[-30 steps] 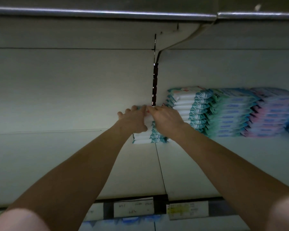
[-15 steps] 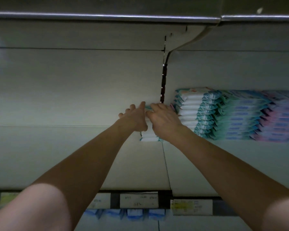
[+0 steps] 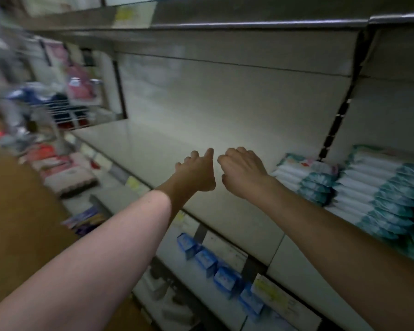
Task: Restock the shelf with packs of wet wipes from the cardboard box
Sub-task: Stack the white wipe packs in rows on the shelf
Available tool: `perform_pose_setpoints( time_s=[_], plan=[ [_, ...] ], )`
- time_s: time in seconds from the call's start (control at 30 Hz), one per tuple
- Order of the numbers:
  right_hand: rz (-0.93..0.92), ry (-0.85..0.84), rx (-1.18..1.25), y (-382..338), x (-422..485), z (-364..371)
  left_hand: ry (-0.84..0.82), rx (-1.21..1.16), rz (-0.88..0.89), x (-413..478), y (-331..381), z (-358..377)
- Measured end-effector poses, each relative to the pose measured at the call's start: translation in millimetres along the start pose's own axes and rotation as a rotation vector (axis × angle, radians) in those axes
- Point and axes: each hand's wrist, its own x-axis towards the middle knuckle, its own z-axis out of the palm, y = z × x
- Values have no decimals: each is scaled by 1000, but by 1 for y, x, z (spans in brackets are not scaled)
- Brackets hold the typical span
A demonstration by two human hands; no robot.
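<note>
The left hand (image 3: 196, 174) and right hand (image 3: 244, 173) have come off the wipes stack (image 3: 304, 181), holding nothing.

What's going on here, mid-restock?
A person is restocking a store shelf. The left hand and right hand hover side by side above it, fingers loosely curled, holding nothing. Stacked packs of wet wipes sit on the shelf just to their right. The cardboard box is out of view.

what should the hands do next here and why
Probably pull both back and reach for more packs: the left hand and right hand hold nothing, the shelf beside the wet wipe stacks is bare, and the cardboard box is out of view.
</note>
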Motion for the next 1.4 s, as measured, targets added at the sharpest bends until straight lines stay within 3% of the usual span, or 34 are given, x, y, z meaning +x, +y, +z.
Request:
perform_pose_setpoints(
  time_s=[0.23,0.47,0.83,1.1,1.4],
  plan=[
    [-306,-35,96,-96,-22,-13,-49,-15,-418,-97,-79,-2],
    [-631,-53,146,-220,-62,-22,-18,-114,-716,-222,-156,7],
    [-1135,-146,201,-422,-216,-29,-50,-189,-1268,-472,-237,56],
    [-1371,-297,180,-516,-333,-18,-161,-340,-1434,-625,-270,102],
    [-1594,-451,55,-594,-415,35,-190,-663,-1632,-763,-295,182]
  ],
)
